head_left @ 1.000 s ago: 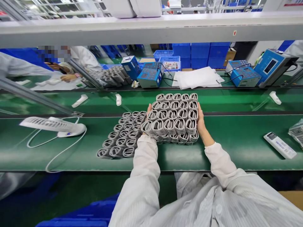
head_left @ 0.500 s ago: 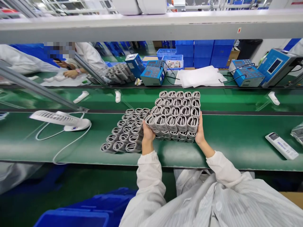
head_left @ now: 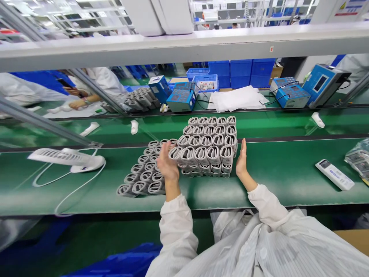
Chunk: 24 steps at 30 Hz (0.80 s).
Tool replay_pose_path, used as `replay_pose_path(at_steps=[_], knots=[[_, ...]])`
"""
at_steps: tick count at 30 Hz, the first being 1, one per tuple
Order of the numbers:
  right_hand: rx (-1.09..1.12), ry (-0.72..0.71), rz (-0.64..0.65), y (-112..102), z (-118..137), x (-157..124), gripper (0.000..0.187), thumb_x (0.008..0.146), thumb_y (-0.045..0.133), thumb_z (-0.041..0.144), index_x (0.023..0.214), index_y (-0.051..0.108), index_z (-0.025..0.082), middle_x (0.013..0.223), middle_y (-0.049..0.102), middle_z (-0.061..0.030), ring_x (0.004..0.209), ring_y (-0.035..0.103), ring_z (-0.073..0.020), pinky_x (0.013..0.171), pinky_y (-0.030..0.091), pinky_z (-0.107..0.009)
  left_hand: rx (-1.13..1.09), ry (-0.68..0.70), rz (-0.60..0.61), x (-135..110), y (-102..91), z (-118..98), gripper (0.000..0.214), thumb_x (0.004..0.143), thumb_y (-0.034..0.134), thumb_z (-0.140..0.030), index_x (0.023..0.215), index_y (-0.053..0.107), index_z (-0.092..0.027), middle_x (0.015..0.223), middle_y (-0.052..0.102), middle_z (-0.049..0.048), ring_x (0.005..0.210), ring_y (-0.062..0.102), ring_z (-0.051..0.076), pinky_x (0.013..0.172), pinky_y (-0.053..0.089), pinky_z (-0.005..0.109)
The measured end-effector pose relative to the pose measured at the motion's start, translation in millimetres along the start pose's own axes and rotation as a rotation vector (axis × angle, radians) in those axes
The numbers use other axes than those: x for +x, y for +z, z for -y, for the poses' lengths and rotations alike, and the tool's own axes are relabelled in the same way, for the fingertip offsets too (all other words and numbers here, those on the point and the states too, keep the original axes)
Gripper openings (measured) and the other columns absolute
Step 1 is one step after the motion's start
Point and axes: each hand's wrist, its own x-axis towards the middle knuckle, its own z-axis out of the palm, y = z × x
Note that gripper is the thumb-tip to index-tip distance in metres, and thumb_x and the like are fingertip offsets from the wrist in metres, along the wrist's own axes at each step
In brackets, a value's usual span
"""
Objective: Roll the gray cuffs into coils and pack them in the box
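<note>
A stacked block of grey rolled cuffs (head_left: 206, 148) stands on the green work surface in front of me, their spiral ends facing up. My left hand (head_left: 168, 163) is open at the block's left side, fingers stretched, slightly blurred; whether it touches the rolls I cannot tell. On the other side my right hand (head_left: 241, 159) is open with flat fingers, a small gap between it and the block. Left of my left hand sits a lower group of the same grey rolls (head_left: 140, 187), partly hidden behind that hand.
A white desk fan (head_left: 66, 157) with a cable stands at left. To the right lie a white handheld device (head_left: 334, 175) and a clear plastic bag (head_left: 359, 157). Blue testers (head_left: 181, 96) and white sheets (head_left: 238, 98) occupy the far bench. Across it, a co-worker's hands (head_left: 77, 98) show.
Both hands have let go of the block of rolls and moved apart from its sides. The block now rests on the lower rolls. The whole view has shifted slightly.
</note>
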Motion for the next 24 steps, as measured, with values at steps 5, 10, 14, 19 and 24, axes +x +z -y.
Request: replay_pose_path(at_steps=[5,10,14,19,24], knots=[[0.006,-0.07,-0.121,-77.4,33.6,-10.9,0.094,0.1,0.051,0.083,0.179,0.033,0.036,0.192,0.032,-0.0102,0.179,0.033,-0.0338,0.144,0.032,-0.062,0.261,0.653,-0.611,-71.5,38.6,-37.0,0.045,0.09,0.026,-0.067,0.103,0.056,-0.036,0.093,0.063,0.0074,0.096,0.07,0.04,0.096,0.059,0.063],[-0.101,0.113,0.025,-215.6,108.2,-99.9,0.052,0.092,0.08,0.073,0.123,0.08,0.03,0.118,0.084,-0.013,0.099,0.085,-0.0336,0.094,0.069,-0.054,-0.097,0.569,0.229,-164.9,109.1,-51.9,0.033,0.08,0.058,-0.066,0.094,0.057,-0.036,0.069,0.047,-0.0001,0.055,0.045,0.026,0.056,0.044,0.044],[-0.3,0.278,-0.013,-324.6,177.4,-221.9,0.042,0.095,0.08,0.067,0.096,0.085,0.025,0.089,0.082,-0.0087,0.079,0.078,-0.0255,0.079,0.065,-0.042,-0.313,0.269,0.764,-221.3,159.2,-48.4,0.032,0.087,0.075,-0.06,0.097,0.068,-0.032,0.071,0.058,-0.0015,0.055,0.051,0.02,0.053,0.043,0.037],[-0.441,0.731,-0.396,-435.5,217.4,-394.3,0.039,0.086,0.078,0.06,0.08,0.086,0.022,0.092,0.084,-0.0137,0.09,0.078,-0.028,0.094,0.064,-0.041,-0.398,0.147,1.061,-280.4,206.8,-39.7,0.029,0.093,0.077,-0.057,0.098,0.076,-0.029,0.073,0.065,0.0013,0.06,0.06,0.022,0.055,0.05,0.039],[-0.509,1.058,-0.731,-488.4,185.1,-518.3,0.027,0.079,0.086,0.043,0.069,0.08,0.019,0.081,0.081,-0.0153,0.078,0.075,-0.0262,0.081,0.061,-0.041,-0.467,0.112,1.168,-314.2,249.3,-60.9,0.03,0.088,0.075,-0.062,0.098,0.078,-0.034,0.077,0.063,0.0026,0.063,0.061,0.025,0.058,0.053,0.046]])
